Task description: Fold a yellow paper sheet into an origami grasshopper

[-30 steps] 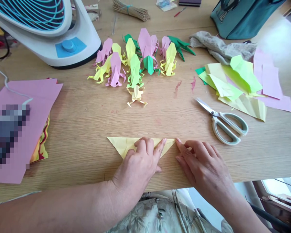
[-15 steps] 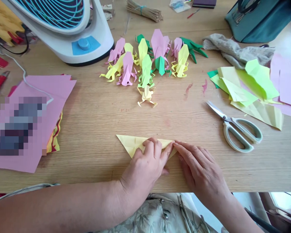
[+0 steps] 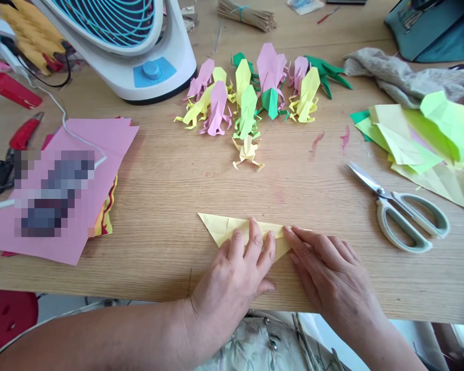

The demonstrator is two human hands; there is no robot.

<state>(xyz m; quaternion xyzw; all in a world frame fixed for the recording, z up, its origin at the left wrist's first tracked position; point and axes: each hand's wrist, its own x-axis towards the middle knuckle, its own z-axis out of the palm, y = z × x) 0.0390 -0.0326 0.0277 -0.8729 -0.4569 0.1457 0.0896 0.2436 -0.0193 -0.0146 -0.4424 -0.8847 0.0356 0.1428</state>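
Note:
A pale yellow sheet of paper (image 3: 216, 225), folded into a long triangle, lies near the table's front edge. My left hand (image 3: 242, 263) rests on its middle with the fingers spread apart. At the paper's right part, my right hand (image 3: 325, 263) has its thumb and fingers pressed together on the folded edge. The right tip of the paper is partly hidden by that hand. Beyond the paper stands a small cream origami frog (image 3: 247, 150), in front of a cluster of pink, yellow and green folded figures (image 3: 248, 111).
White-handled scissors (image 3: 394, 206) lie to the right, below a pile of green and yellow papers (image 3: 429, 134). Pink sheets (image 3: 112, 149) lie left. A fan (image 3: 154, 72) stands at the back left, a grey cloth (image 3: 394, 77) at the back right.
The fingers of my left hand have spread and moved off the fold near my right fingertips. The whole view has shifted, so table items appear farther right.

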